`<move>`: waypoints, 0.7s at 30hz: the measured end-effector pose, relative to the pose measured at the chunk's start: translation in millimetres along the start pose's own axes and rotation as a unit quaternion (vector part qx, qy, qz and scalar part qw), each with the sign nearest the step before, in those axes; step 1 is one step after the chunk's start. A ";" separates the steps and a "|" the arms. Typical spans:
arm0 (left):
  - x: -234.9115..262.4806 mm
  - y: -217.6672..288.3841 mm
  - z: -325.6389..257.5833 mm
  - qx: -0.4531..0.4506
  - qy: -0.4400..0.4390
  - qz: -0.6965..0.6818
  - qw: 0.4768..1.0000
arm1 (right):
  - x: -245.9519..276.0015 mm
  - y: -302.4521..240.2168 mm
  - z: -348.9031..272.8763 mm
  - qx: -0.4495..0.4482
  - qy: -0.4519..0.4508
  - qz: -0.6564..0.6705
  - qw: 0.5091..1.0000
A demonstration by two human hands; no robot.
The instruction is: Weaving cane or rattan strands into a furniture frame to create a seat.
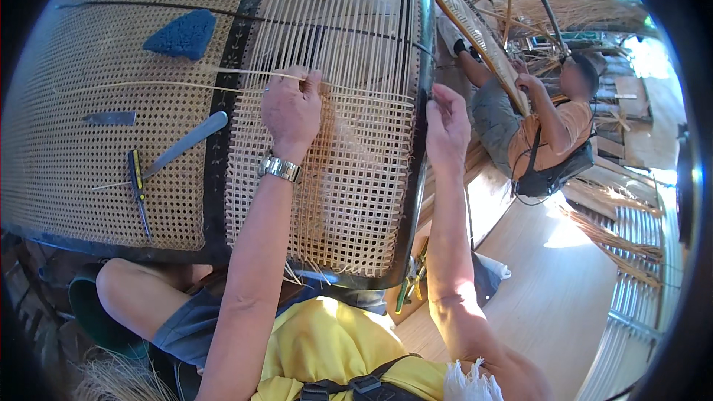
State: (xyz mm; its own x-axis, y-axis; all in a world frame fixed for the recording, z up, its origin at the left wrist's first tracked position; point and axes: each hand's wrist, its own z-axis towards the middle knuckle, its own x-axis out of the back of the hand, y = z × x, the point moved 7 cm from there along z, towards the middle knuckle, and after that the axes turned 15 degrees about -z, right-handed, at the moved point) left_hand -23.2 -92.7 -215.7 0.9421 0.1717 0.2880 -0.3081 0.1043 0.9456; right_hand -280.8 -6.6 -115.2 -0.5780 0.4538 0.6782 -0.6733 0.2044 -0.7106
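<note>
Cane strip [171,85] under left hand [291,108], right hand [445,130] beside

Person at work: clothing and accessories, head view.
Bare forearms, no sleeves over them; silver metal-link wristwatch [280,168] on the left wrist; yellow top [327,349] crossed by black harness straps with a plastic buckle [356,386]; dark grey-blue shorts [189,323]; bare knee; white frayed cloth edge [466,380] by the right elbow.
</note>
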 end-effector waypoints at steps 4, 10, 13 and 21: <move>0.6 4.1 2.3 -0.053 0.041 0.046 0.997 | 9.4 8.9 -20.9 -0.041 -0.042 -0.028 0.998; 6.3 0.4 -10.0 -0.080 0.016 -0.081 0.993 | 9.2 -39.7 -16.7 0.102 -0.003 -0.166 0.981; 6.7 4.0 -9.2 -0.094 0.007 -0.076 0.993 | -14.0 -63.4 -10.7 0.219 -0.058 -0.286 0.931; 5.8 4.6 -8.6 -0.086 0.016 -0.091 0.992 | -31.5 -65.5 7.9 0.212 -0.125 -0.409 0.879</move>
State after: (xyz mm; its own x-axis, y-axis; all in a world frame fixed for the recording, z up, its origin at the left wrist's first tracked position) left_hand -20.3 -82.9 -211.0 0.9803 0.1655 0.1081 -0.1546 0.3007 0.9411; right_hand -222.1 -41.1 -88.6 0.1307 0.0889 0.9874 -0.9914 0.0083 0.1304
